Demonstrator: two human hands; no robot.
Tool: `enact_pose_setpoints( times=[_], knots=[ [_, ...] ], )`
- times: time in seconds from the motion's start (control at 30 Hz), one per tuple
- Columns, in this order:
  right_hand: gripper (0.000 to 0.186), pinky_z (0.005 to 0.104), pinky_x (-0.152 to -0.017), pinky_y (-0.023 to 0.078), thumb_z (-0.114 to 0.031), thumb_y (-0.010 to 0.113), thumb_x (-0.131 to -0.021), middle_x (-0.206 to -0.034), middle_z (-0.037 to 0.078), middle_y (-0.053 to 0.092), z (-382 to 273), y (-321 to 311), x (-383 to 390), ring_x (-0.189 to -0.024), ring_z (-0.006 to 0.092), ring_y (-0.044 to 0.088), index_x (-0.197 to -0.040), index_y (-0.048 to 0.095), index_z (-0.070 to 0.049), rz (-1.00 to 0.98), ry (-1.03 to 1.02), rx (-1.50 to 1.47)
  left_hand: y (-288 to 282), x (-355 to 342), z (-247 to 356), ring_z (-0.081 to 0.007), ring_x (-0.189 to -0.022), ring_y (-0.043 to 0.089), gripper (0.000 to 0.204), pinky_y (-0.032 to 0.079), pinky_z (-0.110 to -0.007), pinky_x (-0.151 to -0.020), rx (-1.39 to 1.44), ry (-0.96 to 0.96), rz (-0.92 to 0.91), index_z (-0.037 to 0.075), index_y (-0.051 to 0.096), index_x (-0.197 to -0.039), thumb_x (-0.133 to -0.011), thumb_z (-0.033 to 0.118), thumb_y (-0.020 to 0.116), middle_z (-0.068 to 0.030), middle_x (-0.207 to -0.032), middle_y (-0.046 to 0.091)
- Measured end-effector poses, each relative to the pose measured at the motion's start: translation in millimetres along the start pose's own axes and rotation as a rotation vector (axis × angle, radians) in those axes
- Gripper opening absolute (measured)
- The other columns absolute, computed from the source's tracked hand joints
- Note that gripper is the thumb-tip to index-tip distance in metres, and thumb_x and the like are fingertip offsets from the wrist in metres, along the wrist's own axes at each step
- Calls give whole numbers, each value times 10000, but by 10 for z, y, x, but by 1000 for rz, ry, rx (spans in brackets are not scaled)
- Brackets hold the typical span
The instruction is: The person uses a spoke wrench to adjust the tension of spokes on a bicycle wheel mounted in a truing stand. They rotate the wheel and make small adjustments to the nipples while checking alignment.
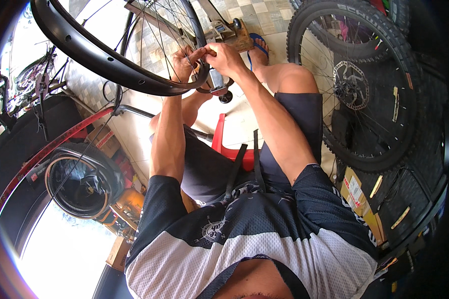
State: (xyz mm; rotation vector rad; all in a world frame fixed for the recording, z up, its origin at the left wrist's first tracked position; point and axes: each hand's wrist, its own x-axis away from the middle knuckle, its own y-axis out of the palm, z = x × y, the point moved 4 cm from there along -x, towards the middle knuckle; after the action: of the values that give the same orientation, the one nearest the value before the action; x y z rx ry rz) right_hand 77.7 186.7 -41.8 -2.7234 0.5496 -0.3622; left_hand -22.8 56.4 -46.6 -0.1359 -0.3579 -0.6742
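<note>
A black bicycle rim [115,64] with spokes stands before me in a metal wheel truing stand [217,79]. At the rim's near right part, my left hand [183,64] reaches in among the spokes, its fingers closed in a pinch. My right hand [225,59] meets it from the right, thumb and fingers pressed together beside the rim. The fingertips of both hands almost touch. Whatever small thing they pinch is hidden by the fingers.
To the right stands a knobbly-tyred bicycle wheel [354,14] with a disc brake rotor [350,84]. A red plastic stool [219,135] is between my legs. On the left are a red bar [60,142], stacked tyres [77,209] and cardboard boxes [105,141].
</note>
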Motion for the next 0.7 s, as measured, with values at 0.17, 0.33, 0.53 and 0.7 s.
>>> enact_pose_setpoints(
  times=[0.17,0.33,0.53,0.7],
  knots=[
    [249,445,-730,544,-309,679,-847,-820,150,731,40,27,-11,-797,352,709,-962,731,-95,14,58,-58,-109,-39,7,-64,-531,509,344,374,-231,-478,-154,-48,2,55,622,-750,-919,323,755,4,-632,582],
    [297,422,-743,552,-330,680,-855,-810,148,736,-28,-94,3,-795,330,718,-944,722,-50,64,56,-15,-300,125,153,-67,-707,565,325,435,-213,-556,86,-135,108,5,698,-1060,-1017,316,615,-17,-882,648],
    [278,298,-706,532,-256,736,-869,-822,97,738,-155,-117,63,-742,153,682,-937,702,11,-98,36,-190,-279,177,230,-73,-706,580,289,459,-222,-582,3,-50,48,26,690,-972,-949,312,723,-10,-824,647],
    [285,287,-715,531,-240,745,-887,-857,99,740,-147,8,71,-766,133,678,-953,698,33,-210,59,-250,-286,151,205,-69,-692,580,256,459,-215,-578,6,-34,53,33,693,-981,-938,281,740,-5,-806,653]
  ],
)
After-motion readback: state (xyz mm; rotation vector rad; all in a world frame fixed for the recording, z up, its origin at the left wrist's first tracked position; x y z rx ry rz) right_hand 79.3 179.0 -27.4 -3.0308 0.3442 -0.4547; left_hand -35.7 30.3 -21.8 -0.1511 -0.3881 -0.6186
